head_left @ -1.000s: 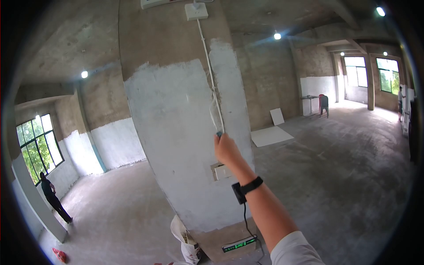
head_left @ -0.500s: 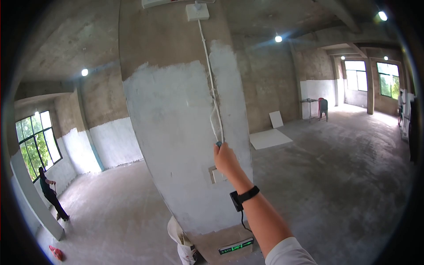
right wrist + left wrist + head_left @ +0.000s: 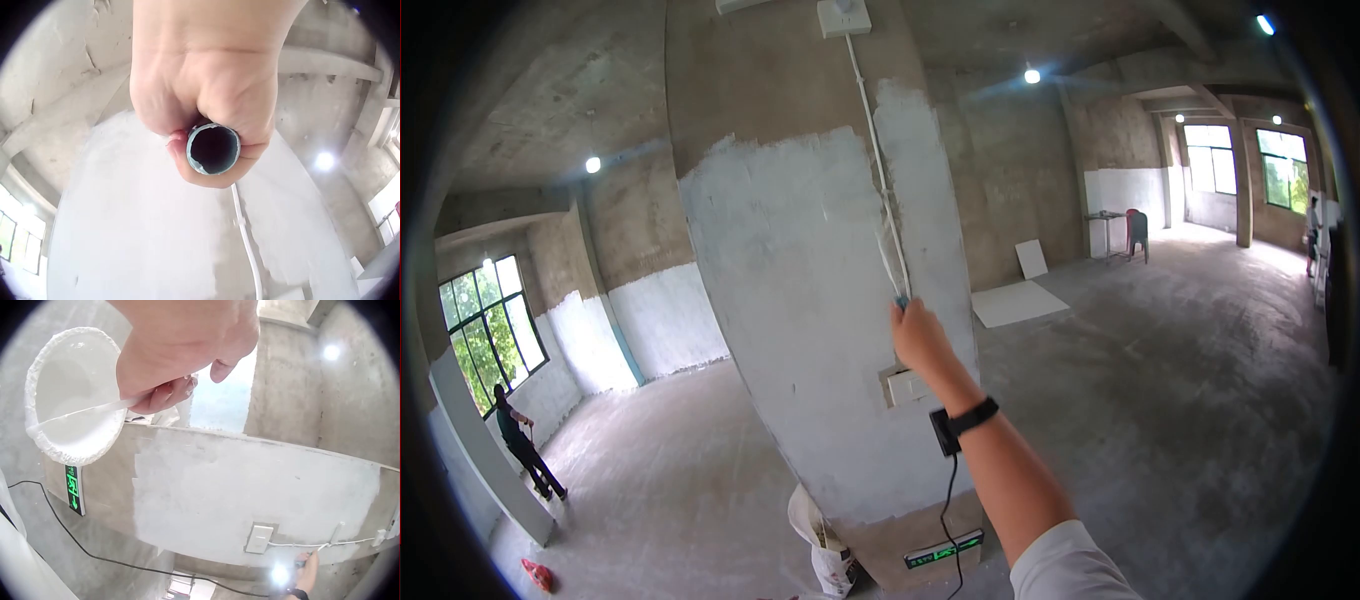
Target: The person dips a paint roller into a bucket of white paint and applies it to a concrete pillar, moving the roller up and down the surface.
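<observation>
My right hand (image 3: 924, 340) grips the teal handle (image 3: 214, 150) of a paint roller, whose hollow end faces the right wrist camera. From the fist a thin white frame (image 3: 889, 262) points up the painted pillar (image 3: 800, 270), beside a white cable (image 3: 871, 130). The roller's white head (image 3: 338, 532) overlaps this cable in the left wrist view. Below the fist sits a wall switch plate (image 3: 907, 387). In the left wrist view, my left hand (image 3: 187, 347) holds the white strap handle (image 3: 87, 412) of a bucket (image 3: 31, 394) with a crusted rim and white paint inside.
A lit green exit sign (image 3: 943, 549) and a white bag (image 3: 832, 567) are at the pillar's foot. A black cord (image 3: 947, 510) hangs from my right wrist. White boards (image 3: 1020, 304) lie right of the pillar. Another person (image 3: 522, 440) stands by the left window.
My right hand with the roller moved down toward the switch plate, then back up along the pillar. The person at the left window shifted posture.
</observation>
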`<move>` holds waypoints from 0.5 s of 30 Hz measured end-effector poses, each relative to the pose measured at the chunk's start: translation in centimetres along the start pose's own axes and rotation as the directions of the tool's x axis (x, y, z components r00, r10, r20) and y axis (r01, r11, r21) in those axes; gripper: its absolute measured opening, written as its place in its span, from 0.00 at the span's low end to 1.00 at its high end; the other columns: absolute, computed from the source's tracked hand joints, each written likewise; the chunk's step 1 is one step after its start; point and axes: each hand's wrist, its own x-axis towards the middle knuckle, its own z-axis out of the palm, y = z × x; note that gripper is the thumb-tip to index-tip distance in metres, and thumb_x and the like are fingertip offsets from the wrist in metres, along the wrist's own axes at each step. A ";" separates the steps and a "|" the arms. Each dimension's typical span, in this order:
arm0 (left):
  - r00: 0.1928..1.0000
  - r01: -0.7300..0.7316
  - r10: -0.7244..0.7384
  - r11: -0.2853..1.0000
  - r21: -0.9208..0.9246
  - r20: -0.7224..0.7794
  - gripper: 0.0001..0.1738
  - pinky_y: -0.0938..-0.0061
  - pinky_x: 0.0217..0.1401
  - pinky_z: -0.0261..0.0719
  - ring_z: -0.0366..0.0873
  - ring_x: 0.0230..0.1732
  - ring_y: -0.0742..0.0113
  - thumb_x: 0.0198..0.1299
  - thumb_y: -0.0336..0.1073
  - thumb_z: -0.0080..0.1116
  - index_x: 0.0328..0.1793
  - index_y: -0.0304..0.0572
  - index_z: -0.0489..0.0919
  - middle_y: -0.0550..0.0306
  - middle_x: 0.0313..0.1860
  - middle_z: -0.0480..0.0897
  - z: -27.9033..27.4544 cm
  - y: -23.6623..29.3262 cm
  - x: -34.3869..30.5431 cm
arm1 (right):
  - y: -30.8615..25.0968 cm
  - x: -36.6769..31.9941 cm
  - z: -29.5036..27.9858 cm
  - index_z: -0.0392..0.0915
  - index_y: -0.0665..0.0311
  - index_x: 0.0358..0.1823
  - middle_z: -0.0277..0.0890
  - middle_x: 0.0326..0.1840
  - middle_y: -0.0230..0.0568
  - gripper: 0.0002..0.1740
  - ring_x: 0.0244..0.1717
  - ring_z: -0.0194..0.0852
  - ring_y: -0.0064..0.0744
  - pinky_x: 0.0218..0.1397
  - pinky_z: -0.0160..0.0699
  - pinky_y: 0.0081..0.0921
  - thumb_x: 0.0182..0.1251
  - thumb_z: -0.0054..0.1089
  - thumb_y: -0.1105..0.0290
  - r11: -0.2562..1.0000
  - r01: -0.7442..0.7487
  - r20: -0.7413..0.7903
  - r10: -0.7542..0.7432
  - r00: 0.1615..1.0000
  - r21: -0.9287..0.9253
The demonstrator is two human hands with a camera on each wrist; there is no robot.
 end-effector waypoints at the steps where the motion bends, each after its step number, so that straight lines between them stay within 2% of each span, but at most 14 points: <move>1: 1.000 -0.008 0.008 1.000 -0.001 -0.029 0.28 0.74 0.21 0.60 0.61 0.16 0.70 0.54 0.50 0.56 0.48 0.28 0.81 0.65 0.16 0.65 0.5 0.0 -0.4 | 1.7 -1.8 1.0 0.69 0.74 0.42 0.79 0.34 0.70 0.24 0.39 0.78 0.72 0.41 0.77 0.59 0.78 0.44 0.54 0.999 -0.031 0.022 0.031 0.999 -0.006; 4: 0.998 -0.006 0.006 1.000 0.001 -0.068 0.29 0.73 0.22 0.61 0.61 0.16 0.70 0.54 0.50 0.56 0.49 0.28 0.80 0.64 0.16 0.65 0.9 0.1 -1.0 | 4.2 -6.4 2.5 0.69 0.73 0.41 0.78 0.32 0.70 0.23 0.38 0.78 0.72 0.40 0.77 0.59 0.78 0.45 0.55 0.996 -0.092 0.071 0.092 0.993 -0.005; 6: 0.997 0.008 -0.007 1.000 0.011 -0.075 0.29 0.73 0.22 0.61 0.61 0.16 0.70 0.54 0.50 0.56 0.50 0.28 0.80 0.64 0.16 0.65 0.6 0.2 -0.5 | 4.2 -7.0 2.2 0.68 0.73 0.41 0.78 0.32 0.70 0.23 0.38 0.78 0.72 0.39 0.77 0.59 0.78 0.45 0.55 0.992 -0.126 0.091 0.126 0.988 0.000; 8: 0.999 0.045 -0.045 0.999 0.026 0.003 0.30 0.74 0.23 0.61 0.60 0.16 0.71 0.54 0.50 0.56 0.51 0.28 0.79 0.65 0.16 0.63 -0.2 0.5 0.0 | 2.4 -5.6 0.6 0.68 0.75 0.42 0.79 0.35 0.69 0.24 0.39 0.80 0.70 0.41 0.81 0.56 0.79 0.43 0.55 0.998 -0.056 0.084 0.058 0.995 -0.029; 11: 0.999 0.043 -0.043 0.999 0.022 -0.010 0.30 0.75 0.23 0.61 0.60 0.16 0.71 0.54 0.50 0.56 0.52 0.28 0.79 0.66 0.16 0.62 -0.6 0.4 0.6 | 0.3 -1.3 -1.0 0.68 0.76 0.42 0.79 0.35 0.68 0.24 0.39 0.80 0.70 0.41 0.80 0.55 0.79 0.42 0.56 1.000 0.007 0.058 -0.006 0.998 -0.020; 14: 0.998 0.041 -0.038 0.997 0.060 -0.043 0.29 0.75 0.23 0.60 0.60 0.16 0.72 0.54 0.50 0.56 0.51 0.29 0.79 0.66 0.16 0.63 0.1 0.5 0.1 | -2.1 -0.6 -3.1 0.68 0.76 0.43 0.80 0.35 0.68 0.24 0.40 0.80 0.69 0.42 0.80 0.54 0.79 0.42 0.56 0.999 -0.025 0.134 0.028 0.991 -0.026; 15: 0.998 0.049 -0.046 0.997 0.060 -0.043 0.29 0.75 0.23 0.60 0.60 0.16 0.72 0.54 0.50 0.56 0.51 0.29 0.79 0.66 0.16 0.63 0.5 0.6 0.1 | -1.3 -0.6 -2.5 0.68 0.76 0.43 0.80 0.35 0.68 0.24 0.40 0.80 0.69 0.42 0.80 0.54 0.79 0.42 0.56 0.999 -0.028 0.135 0.032 0.990 -0.033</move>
